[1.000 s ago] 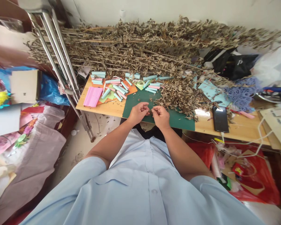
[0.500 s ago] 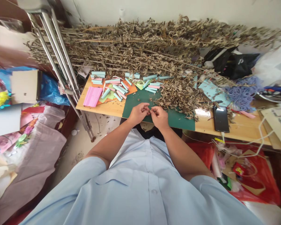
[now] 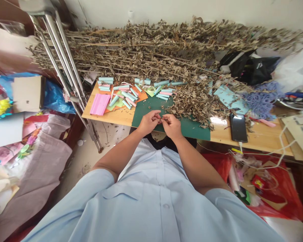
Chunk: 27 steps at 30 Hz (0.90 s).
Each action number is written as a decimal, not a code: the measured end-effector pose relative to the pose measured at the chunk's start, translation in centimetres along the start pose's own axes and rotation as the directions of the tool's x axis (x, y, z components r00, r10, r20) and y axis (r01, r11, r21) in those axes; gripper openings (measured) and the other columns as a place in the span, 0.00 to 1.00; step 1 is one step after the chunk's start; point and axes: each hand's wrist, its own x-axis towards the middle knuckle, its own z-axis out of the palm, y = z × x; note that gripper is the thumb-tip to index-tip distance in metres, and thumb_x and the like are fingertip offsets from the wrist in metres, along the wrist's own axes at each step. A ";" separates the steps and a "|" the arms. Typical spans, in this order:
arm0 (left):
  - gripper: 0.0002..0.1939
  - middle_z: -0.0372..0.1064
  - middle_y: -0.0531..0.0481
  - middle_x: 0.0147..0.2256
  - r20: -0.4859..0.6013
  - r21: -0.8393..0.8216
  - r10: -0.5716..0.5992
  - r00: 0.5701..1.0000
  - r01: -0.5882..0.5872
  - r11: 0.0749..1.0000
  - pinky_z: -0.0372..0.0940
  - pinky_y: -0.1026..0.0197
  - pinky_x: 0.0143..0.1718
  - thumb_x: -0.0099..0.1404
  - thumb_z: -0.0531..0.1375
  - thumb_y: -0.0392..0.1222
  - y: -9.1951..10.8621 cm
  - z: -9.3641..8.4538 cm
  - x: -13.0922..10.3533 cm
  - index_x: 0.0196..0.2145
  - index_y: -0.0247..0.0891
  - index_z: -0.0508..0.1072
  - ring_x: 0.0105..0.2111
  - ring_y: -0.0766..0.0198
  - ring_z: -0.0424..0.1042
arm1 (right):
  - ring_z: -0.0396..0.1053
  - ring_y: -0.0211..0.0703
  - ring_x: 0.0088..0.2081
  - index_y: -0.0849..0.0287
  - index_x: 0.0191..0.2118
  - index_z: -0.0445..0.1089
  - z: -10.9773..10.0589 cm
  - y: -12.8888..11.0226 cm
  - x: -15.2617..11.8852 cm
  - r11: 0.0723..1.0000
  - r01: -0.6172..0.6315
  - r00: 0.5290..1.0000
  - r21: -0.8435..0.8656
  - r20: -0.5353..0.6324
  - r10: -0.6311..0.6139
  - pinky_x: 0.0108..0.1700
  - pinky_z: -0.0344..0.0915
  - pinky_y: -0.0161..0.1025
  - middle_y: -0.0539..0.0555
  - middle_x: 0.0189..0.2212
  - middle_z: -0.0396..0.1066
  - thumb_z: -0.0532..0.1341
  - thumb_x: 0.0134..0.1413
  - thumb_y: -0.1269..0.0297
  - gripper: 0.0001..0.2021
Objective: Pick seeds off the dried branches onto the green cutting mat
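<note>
Above the front part of a dark green mat, my left hand and my right hand meet fingertip to fingertip. Both are closed in a pinch. Whatever lies between the fingers is too small and covered to make out. Just beyond my right hand spreads a heap of dry, crumpled brown leaves, partly on the mat. Small light blue and pink paper rolls lie past my left hand, on orange and green paper sheets. A roll of tape sits among them.
Long dried leafy stalks fill the back of the wooden table. A pink folded paper lies at left, a phone with a cable at right. Metal crutches lean at the left edge. Purple cord is tangled at right.
My hands stay in almost the same place, with only a slight shift of the fingers. The things on the table have not moved.
</note>
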 end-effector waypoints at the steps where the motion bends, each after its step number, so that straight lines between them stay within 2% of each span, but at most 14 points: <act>1: 0.22 0.72 0.50 0.39 0.004 0.016 0.009 1.000 -0.009 1.000 0.74 0.64 0.42 0.62 0.58 0.29 0.0 0.0 0.0 0.54 0.35 0.71 0.35 0.70 0.75 | 0.77 0.45 0.35 0.54 0.47 0.73 0.0 0.0 0.0 1.000 0.004 1.000 0.000 0.000 -0.004 0.43 0.75 0.44 0.55 0.39 0.79 0.62 0.61 0.59 0.11; 9: 0.23 0.72 0.53 0.35 -0.004 0.099 0.020 1.000 -0.020 0.995 0.72 0.66 0.38 0.63 0.59 0.30 -0.2 0.1 0.1 0.56 0.36 0.70 0.30 0.72 0.73 | 0.76 0.45 0.35 0.54 0.47 0.72 0.0 0.1 0.0 0.998 -0.025 1.000 0.050 -0.015 0.026 0.43 0.75 0.45 0.55 0.37 0.78 0.62 0.61 0.58 0.11; 15: 0.23 0.74 0.52 0.35 -0.030 0.018 -0.063 0.998 0.064 0.998 0.72 0.68 0.32 0.63 0.60 0.31 0.0 0.1 0.3 0.56 0.35 0.69 0.28 0.72 0.74 | 0.75 0.45 0.34 0.55 0.46 0.73 0.1 0.4 0.1 0.998 -0.054 0.996 0.033 -0.071 0.057 0.42 0.74 0.44 0.54 0.36 0.78 0.62 0.61 0.58 0.10; 22: 0.21 0.75 0.52 0.34 -0.033 -0.011 -0.081 0.996 0.080 0.997 0.73 0.68 0.34 0.64 0.61 0.33 0.2 0.2 0.2 0.55 0.35 0.69 0.29 0.71 0.75 | 0.75 0.43 0.32 0.55 0.45 0.73 0.0 0.1 -0.1 0.999 -0.034 0.999 -0.005 -0.019 0.033 0.41 0.73 0.42 0.55 0.39 0.79 0.61 0.63 0.56 0.11; 27: 0.22 0.75 0.52 0.34 -0.035 -0.010 -0.092 0.995 0.092 0.996 0.74 0.65 0.34 0.63 0.61 0.33 0.2 0.3 0.3 0.55 0.35 0.70 0.28 0.69 0.76 | 0.75 0.43 0.32 0.55 0.47 0.72 0.0 0.0 -0.1 0.998 0.000 1.000 -0.070 -0.030 -0.002 0.41 0.74 0.43 0.55 0.40 0.79 0.61 0.62 0.57 0.12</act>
